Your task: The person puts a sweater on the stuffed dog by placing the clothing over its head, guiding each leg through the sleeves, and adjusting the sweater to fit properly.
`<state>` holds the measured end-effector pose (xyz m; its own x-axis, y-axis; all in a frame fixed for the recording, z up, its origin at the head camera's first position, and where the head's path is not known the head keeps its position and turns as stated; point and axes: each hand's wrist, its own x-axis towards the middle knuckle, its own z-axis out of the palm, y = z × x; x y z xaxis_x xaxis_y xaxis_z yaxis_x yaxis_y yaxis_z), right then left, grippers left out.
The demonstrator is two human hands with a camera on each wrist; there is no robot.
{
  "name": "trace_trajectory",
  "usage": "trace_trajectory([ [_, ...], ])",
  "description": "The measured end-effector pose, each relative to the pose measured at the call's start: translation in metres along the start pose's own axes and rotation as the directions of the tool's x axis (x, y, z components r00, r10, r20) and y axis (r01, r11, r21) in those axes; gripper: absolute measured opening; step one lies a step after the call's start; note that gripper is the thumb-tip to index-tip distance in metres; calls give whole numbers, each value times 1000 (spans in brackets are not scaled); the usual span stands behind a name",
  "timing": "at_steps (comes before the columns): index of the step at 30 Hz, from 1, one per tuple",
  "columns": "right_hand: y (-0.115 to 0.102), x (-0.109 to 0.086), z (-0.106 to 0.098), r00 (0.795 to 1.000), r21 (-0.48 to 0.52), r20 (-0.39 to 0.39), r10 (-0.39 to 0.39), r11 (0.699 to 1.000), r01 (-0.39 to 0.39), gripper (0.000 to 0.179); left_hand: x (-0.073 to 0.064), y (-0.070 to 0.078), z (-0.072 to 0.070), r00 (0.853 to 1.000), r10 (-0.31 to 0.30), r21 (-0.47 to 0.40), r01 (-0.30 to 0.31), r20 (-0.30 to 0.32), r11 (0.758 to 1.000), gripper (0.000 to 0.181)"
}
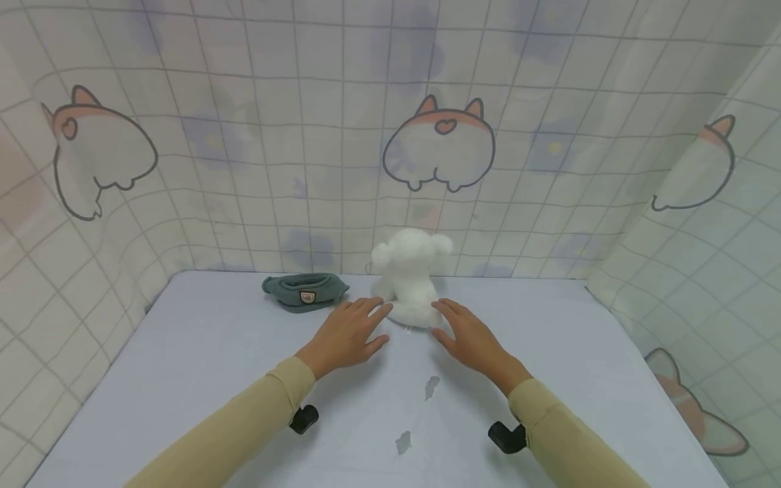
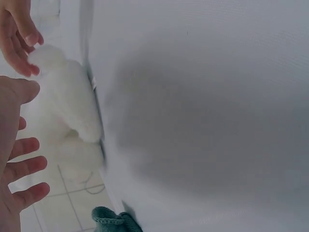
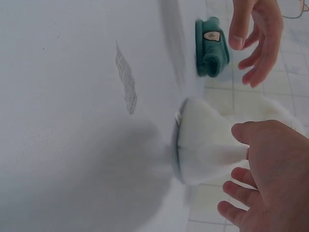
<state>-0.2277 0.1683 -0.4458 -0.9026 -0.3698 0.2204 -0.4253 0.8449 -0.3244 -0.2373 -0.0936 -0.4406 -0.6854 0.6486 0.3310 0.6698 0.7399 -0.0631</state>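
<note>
A white plush toy (image 1: 411,274) sits upright at the back of the table, against the curtain, with two round ears on its head. My left hand (image 1: 349,333) hovers at its left side, fingers spread and fairly straight. On the other side, my right hand (image 1: 471,339) reaches toward the toy's base, its thumb apart from the loosely bent fingers. Nothing is held in either palm. To the left of the toy lies a green knitted piece of doll clothing (image 1: 305,293) with a small patch on its front; the right wrist view also shows this green piece (image 3: 212,46).
A white cloth covers the table (image 1: 201,373), with two small grey marks (image 1: 403,442) near the middle front. A gridded curtain (image 1: 293,142) printed with cartoon corgis encloses the back and both sides. Black wrist mounts (image 1: 508,438) stick out below the sleeves.
</note>
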Motion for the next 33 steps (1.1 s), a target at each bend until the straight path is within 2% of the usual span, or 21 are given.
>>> trace_trajectory([
  [15, 4, 13, 4, 999, 36, 15, 49, 998, -50, 56, 17, -2, 12, 995, -27, 1, 27, 91, 1000, 54],
  [21, 7, 18, 5, 999, 33, -15, 47, 998, -46, 54, 19, -3, 18, 997, -21, -4, 22, 78, 1000, 52],
  [26, 11, 21, 6, 998, 35, -31, 59, 998, -58, 52, 23, -2, 23, 994, -29, -31, 32, 105, 999, 52],
  [33, 13, 30, 9, 993, 45, 11, 115, 992, -115, 58, 31, -3, 24, 992, -46, -32, 50, 117, 998, 51],
])
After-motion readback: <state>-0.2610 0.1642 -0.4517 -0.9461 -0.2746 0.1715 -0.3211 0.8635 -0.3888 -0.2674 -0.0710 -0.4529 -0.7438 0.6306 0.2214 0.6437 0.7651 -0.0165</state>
